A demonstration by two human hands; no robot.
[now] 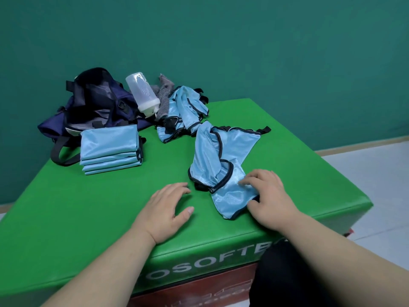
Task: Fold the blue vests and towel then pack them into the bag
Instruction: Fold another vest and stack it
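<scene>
A light-blue vest (223, 149) with dark trim lies crumpled on the green padded box (110, 207). My right hand (270, 198) rests on its near end, fingers on top of the fabric and thumb at its edge. My left hand (168, 209) lies flat and spread on the box just left of the vest, touching no cloth. A stack of folded blue vests (110, 149) sits at the back left. More unfolded blue vests (183, 111) are heaped at the back. A grey towel (163, 96) lies bunched behind them. The dark-blue bag (93, 105) stands open at the far left corner.
A translucent plastic shaker bottle (142, 94) leans between the bag and the towel. The bag's black strap (59, 156) hangs over the box's left edge. A green wall rises behind; pale floor lies to the right of the box.
</scene>
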